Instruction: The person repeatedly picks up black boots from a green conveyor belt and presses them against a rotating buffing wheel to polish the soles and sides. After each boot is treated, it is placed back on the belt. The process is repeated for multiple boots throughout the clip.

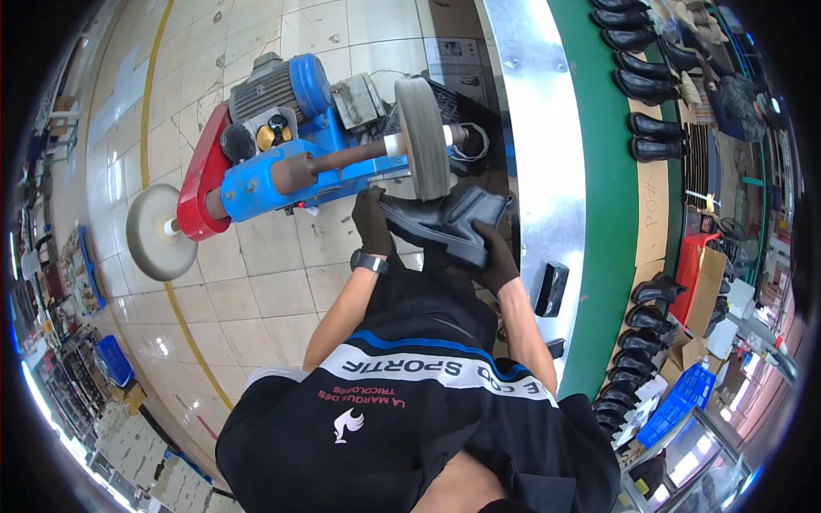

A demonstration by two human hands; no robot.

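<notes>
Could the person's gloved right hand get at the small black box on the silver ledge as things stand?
Probably yes, once freed: the black box lies just right of the right hand with nothing between, but that hand now grips the black boot.

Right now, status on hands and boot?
Left hand and right hand both grip black boot. Boot close under grey buffing wheel; contact unclear.

We have one view only, from a fisheye camera worn on the head, looking steeply down our own chest and forearms. It sits close above the hands, with the tiled floor (256, 282) bending away toward the dark round rim.
</notes>
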